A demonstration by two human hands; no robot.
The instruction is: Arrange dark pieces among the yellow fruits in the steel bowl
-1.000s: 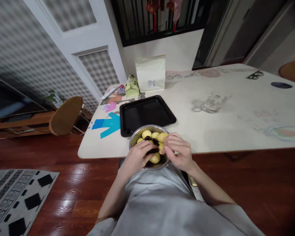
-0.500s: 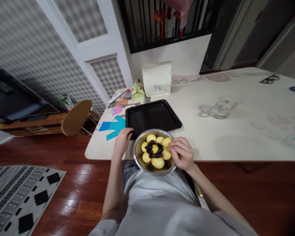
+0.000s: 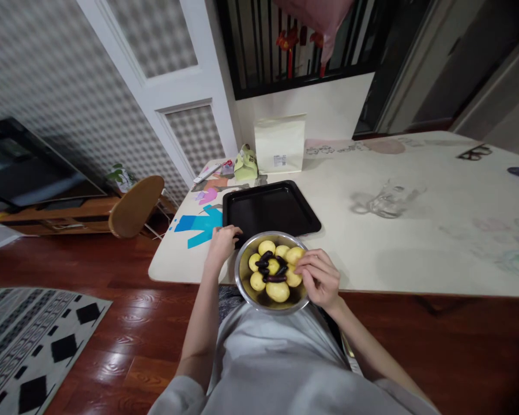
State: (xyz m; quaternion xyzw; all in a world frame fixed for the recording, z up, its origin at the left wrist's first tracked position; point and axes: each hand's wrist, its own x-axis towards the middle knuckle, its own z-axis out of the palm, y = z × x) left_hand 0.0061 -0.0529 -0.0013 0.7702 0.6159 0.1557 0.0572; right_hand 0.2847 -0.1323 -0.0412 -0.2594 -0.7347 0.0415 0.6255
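A metal bowl [image 3: 245, 294] rests at the table's front edge against my body. Inside lie several yellow, potato-like rounds, ringed around one in the middle, with several small, long, dark purple pieces between them. My right hand [image 3: 321, 278] is at the bowl's right rim, its bent fingertips closed on a yellow potato [image 3: 294, 255]. My left hand [image 3: 224, 245] is left of the bowl, its loosely curved fingers reaching over the front left corner of a black baking tray [image 3: 270, 208]. It holds nothing that I can see. The tray lies flat behind the bowl.
A white paper bag [image 3: 279, 144] and a green packet [image 3: 245, 164] stand behind the tray. A clear glass vessel [image 3: 387, 202] is to the right, with glasses [image 3: 474, 152] farther off. A blue paper cut-out [image 3: 199, 225] lies left of the tray. A chair [image 3: 136, 207] stands beyond the table's left end.
The view has tilted slightly, so the table things sit a little lower. My left fingers have shifted slightly right over the tray's corner. My right hand stays at the same potato.
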